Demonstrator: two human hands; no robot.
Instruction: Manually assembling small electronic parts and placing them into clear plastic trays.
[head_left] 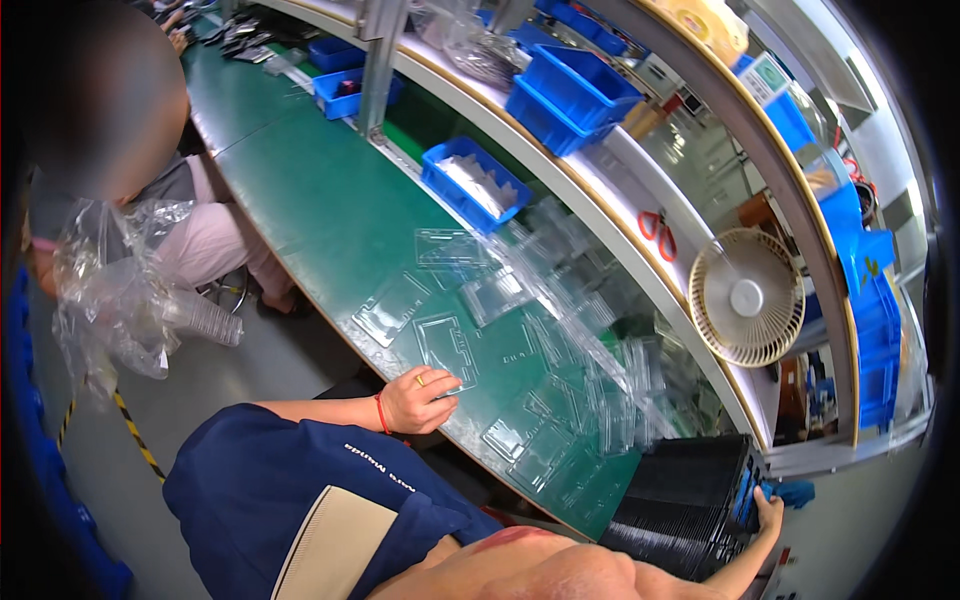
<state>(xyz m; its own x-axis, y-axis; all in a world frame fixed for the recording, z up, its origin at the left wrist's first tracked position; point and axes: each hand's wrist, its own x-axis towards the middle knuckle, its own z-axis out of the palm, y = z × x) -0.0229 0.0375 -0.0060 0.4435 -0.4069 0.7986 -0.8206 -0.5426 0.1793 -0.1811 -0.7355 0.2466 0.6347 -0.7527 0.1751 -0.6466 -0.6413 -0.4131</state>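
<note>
My left hand (418,400), with a ring and a red wrist cord, is closed at the near edge of the green table. Its fingers pinch the near end of a clear plastic tray (445,345) that lies on the tabletop. Stretched far to the right, my right hand (769,508) grips the outer side of a tall stack of black plastic trays (680,485); part of its fingers is hidden. Several more clear trays (540,450) lie scattered between my hands and toward the shelf.
A shelf unit runs along the table's far side, with blue bins (570,95), red scissors (657,235) and a fan (746,297). A blue bin of white pieces (475,185) stands on the green table (300,200). At left sits another person beside clear plastic bags (110,290).
</note>
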